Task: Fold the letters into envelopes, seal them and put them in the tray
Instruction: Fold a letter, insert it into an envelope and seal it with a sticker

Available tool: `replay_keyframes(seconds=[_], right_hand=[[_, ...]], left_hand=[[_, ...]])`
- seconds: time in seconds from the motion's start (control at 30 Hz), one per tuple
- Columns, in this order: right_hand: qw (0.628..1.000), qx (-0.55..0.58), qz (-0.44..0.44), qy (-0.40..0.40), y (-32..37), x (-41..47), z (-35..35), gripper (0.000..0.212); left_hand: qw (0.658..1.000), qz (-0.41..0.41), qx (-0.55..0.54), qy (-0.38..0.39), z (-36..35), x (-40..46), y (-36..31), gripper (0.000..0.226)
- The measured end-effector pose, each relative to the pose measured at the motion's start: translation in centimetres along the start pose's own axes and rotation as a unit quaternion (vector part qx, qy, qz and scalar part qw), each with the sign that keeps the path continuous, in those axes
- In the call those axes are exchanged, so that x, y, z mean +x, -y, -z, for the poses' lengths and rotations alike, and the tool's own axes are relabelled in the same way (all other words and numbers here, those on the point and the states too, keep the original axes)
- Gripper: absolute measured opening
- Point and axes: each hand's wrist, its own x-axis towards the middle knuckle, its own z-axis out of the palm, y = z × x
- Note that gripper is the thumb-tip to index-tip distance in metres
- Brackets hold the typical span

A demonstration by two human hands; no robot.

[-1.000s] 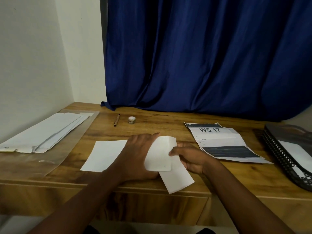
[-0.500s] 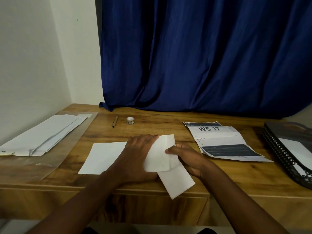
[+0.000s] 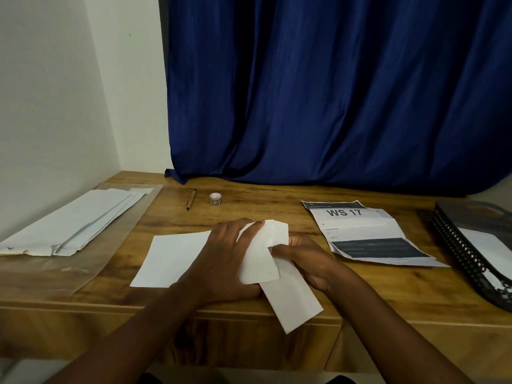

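White folded letter (image 3: 260,253) pinched by both hands, left hand (image 3: 224,261) and right hand (image 3: 302,259); best slid squarely into the envelope (image 3: 293,297).

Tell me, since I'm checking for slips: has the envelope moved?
Yes: the envelope slid toward the person, overhanging the front edge of the desk further.
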Motion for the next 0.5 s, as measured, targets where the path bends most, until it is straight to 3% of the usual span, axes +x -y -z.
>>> replay_keyframes(seconds=[0.2,0.4,0.5], right_hand=[[0.996,-0.063,0.018,-0.056,1.1,-0.5,-0.4,0.017],[0.991,-0.085,0.026,-0.099,0.8,0.2,-0.2,0.043],[0.99,-0.089,0.025,-0.107,0.6,0.1,0.0,0.041]], left_hand=[[0.996,-0.041,0.068,-0.034,0.9,0.4,-0.7,0.115],[0.995,-0.07,0.056,-0.052,2.3,1.2,-1.2,0.112],[0.995,-0.077,0.054,-0.024,2.7,1.3,-1.1,0.116]])
